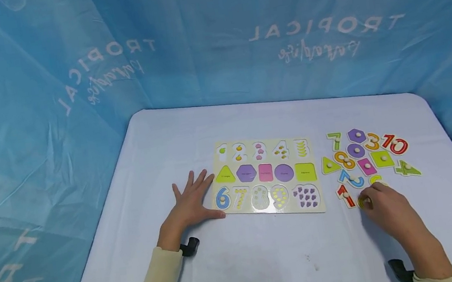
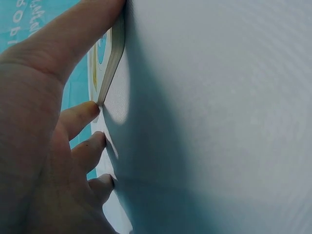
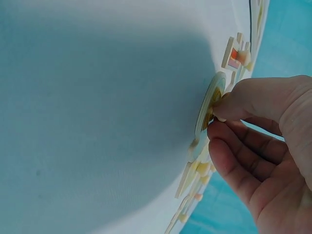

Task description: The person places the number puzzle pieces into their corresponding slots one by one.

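A flat puzzle board (image 1: 267, 185) lies mid-table, with a blue 6 piece (image 1: 222, 199) seated in its lower left corner. My left hand (image 1: 193, 203) has its fingers spread at the board's left side; the thumb rests at the lower left corner. In the left wrist view the thumb (image 2: 68, 39) and one fingertip meet the board's edge. Right of the board, my right hand (image 1: 387, 209) pinches the small knob of a rounded yellow puzzle piece (image 3: 208, 107) between thumb and fingers. That piece stands tilted in the right wrist view, and fingers cover much of it in the head view.
Several knobbed pieces lie together by the right hand, among them a red 1 (image 1: 345, 196), a blue 2 (image 1: 351, 179), a green 4 (image 1: 407, 168) and a purple hexagon (image 1: 356, 135). Blue printed cloth (image 1: 215, 65) hangs behind the white table (image 1: 269, 260).
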Tool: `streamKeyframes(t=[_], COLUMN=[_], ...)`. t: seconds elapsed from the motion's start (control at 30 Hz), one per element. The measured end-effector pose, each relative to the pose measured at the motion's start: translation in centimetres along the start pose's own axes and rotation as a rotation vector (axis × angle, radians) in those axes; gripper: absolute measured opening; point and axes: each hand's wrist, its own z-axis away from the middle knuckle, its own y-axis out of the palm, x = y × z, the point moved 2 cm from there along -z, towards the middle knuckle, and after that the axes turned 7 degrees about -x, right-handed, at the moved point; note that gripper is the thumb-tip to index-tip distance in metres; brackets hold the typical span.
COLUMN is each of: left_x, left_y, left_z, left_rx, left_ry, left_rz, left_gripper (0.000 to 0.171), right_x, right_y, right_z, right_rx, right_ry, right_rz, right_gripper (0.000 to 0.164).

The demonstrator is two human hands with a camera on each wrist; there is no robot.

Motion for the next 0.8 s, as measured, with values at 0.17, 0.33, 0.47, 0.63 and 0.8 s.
streamKeyframes(t=[0.17,0.33,0.47,0.63,0.8], left_x=[-0.3,-0.2,-0.1,-0.1,-0.1], left_y=[-0.2,-0.3,-0.4,-0.5,-0.3], left_z=[-0.1,-0.1,0.2,0.2,0.4], left_rx=[-0.009,-0.011,-0.001,-0.019,-0.017], left_ry=[0.014,0.0,-0.006,0.004,0.002], left_rz=[0.01,-0.001,-0.007,-0.005,0.008], left_gripper=[0.115,0.115,0.115,0.115,0.114], right_x=[0.0,0.5,1.2,2.2,3.2], right_y=[-0.3,-0.5,-0.5,-0.4,0.0], right_z=[0.1,0.1,-0.2,-0.6,-0.8], right_rx=[-0.018,-0.078,-0.085,-0.07,-0.025], right_ry=[0.003,-0.039,-0.05,-0.049,-0.047], right_rz=[0.018,0.005,-0.002,-0.001,-0.008], right_gripper=[0.026,0.023,0.022,0.026,0.027])
